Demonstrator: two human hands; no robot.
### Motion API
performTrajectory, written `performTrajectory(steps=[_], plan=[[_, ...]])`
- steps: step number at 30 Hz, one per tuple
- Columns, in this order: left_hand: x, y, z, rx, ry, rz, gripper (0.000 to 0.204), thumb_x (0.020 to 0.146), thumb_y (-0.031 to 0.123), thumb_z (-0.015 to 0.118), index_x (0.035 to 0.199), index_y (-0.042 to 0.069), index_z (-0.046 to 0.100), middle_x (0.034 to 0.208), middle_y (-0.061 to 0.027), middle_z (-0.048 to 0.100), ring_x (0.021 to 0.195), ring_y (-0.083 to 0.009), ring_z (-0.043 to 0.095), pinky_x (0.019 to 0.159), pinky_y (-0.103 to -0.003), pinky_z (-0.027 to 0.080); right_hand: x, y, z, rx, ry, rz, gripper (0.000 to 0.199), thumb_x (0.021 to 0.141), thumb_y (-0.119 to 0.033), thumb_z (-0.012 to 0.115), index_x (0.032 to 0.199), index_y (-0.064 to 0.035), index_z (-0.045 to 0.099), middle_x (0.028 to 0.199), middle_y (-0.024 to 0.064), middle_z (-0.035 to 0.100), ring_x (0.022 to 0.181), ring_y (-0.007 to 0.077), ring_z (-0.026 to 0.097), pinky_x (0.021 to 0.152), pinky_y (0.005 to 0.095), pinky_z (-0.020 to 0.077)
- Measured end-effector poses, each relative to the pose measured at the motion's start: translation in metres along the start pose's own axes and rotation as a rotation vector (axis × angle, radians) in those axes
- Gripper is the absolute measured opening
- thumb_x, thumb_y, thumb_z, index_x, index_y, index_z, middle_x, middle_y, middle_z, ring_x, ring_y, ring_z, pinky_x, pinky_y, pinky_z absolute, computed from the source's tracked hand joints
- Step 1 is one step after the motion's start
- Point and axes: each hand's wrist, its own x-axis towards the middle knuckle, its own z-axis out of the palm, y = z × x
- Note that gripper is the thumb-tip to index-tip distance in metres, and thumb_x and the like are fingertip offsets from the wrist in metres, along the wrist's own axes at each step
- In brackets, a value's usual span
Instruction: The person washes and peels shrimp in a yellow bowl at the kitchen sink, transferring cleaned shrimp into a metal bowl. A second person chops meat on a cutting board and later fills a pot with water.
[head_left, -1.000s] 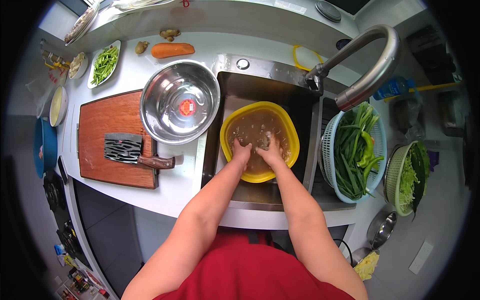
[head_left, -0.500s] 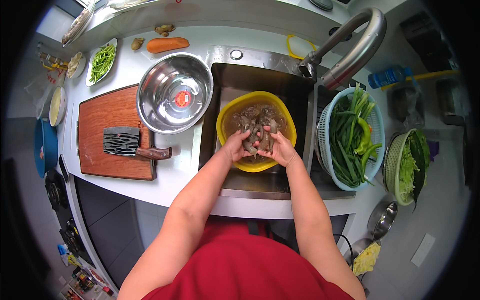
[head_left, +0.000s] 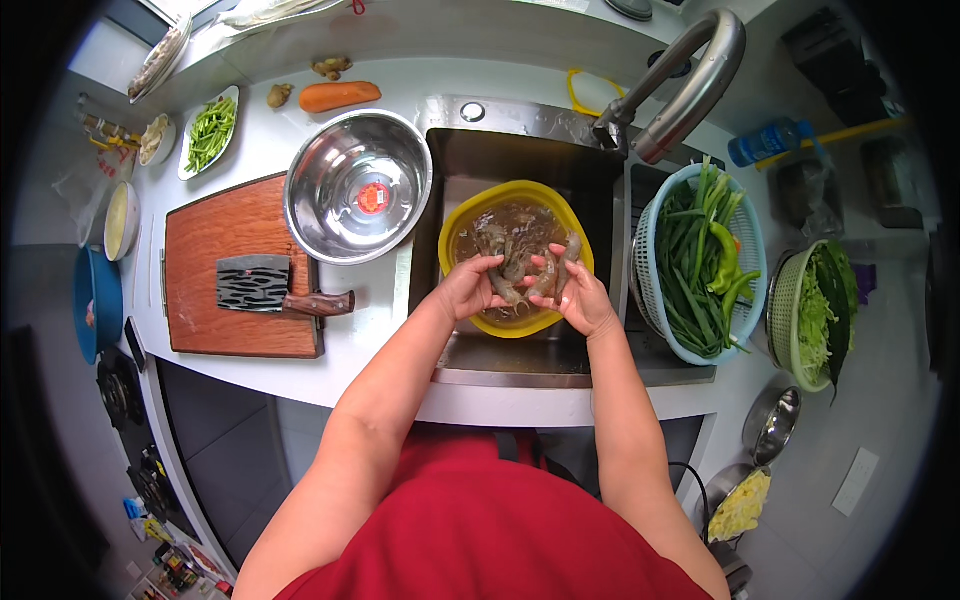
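Note:
Raw grey shrimp are gathered between my two hands over a yellow basin of murky brownish water. My right hand has its fingers curled round a few shrimp, one of them standing up by the fingertips. On the basin's left side, my left hand cups other shrimp with its fingers bent around them. More shrimp lie in the water, partly hidden by the hands. The basin sits inside a steel sink.
A steel bowl overlaps the sink's left edge, beside a cleaver on a wooden board. Right of the sink stands a blue basket of green vegetables. A faucet arches over the back right. A carrot lies behind.
My hands have drawn slightly apart, the right one shifting to the right with shrimp in its fingers. The whole view has also shifted a little.

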Motion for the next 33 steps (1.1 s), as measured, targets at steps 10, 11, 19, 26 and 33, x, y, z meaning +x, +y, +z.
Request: performTrajectory(steps=[10,11,19,26,33], plan=[[-0.033,0.016,0.048,0.262,-0.067,0.001,0.042,0.09,0.019,0.046,0.129,0.013,0.035,0.117,-0.0088,0.055,0.101,-0.0223,0.058,0.076,-0.04,0.052,-0.014,-0.009,0.031,-0.205,0.143,-0.169,0.028,0.09,-0.02,0.048,0.117,-0.0134,0.044,0.105,0.0066,0.056,0.087,0.0175,0.059,0.07,0.0326,0.0526],[-0.036,0.017,0.049,0.277,-0.069,-0.009,0.041,0.09,0.019,0.046,0.129,0.013,0.036,0.116,-0.0081,0.055,0.101,-0.0219,0.058,0.076,-0.04,0.052,-0.013,-0.009,0.035,-0.24,0.164,-0.163,0.027,0.089,-0.021,0.051,0.115,-0.0137,0.045,0.103,0.005,0.056,0.086,0.0157,0.058,0.069,0.0311,0.0522],[-0.049,0.025,0.074,0.463,-0.066,-0.075,0.034,0.088,0.019,0.051,0.119,0.008,0.046,0.108,-0.0062,0.058,0.091,-0.0198,0.061,0.077,-0.039,0.052,0.0,-0.013,0.076,-0.277,0.107,-0.143,0.03,0.083,-0.018,0.063,0.108,-0.0111,0.048,0.096,0.0041,0.058,0.087,0.015,0.057,0.076,0.0293,0.0485],[-0.061,0.031,0.083,0.469,-0.042,-0.082,0.034,0.084,0.014,0.059,0.116,0.008,0.049,0.103,-0.0059,0.06,0.087,-0.0192,0.062,0.077,-0.037,0.051,0.002,-0.017,0.096,-0.175,0.046,-0.323,0.03,0.082,-0.004,0.058,0.11,-0.0077,0.048,0.102,0.0063,0.055,0.093,0.017,0.056,0.082,0.0308,0.0467],[-0.078,0.027,0.07,0.448,0.116,0.026,0.024,0.081,0.008,0.063,0.101,0.01,0.051,0.093,-0.0026,0.058,0.079,-0.0173,0.061,0.072,-0.033,0.05,-0.001,-0.037,0.12,-0.285,-0.038,-0.36,0.034,0.085,-0.004,0.054,0.117,-0.0105,0.046,0.105,0.0041,0.056,0.093,0.0154,0.056,0.076,0.0284,0.0474]])
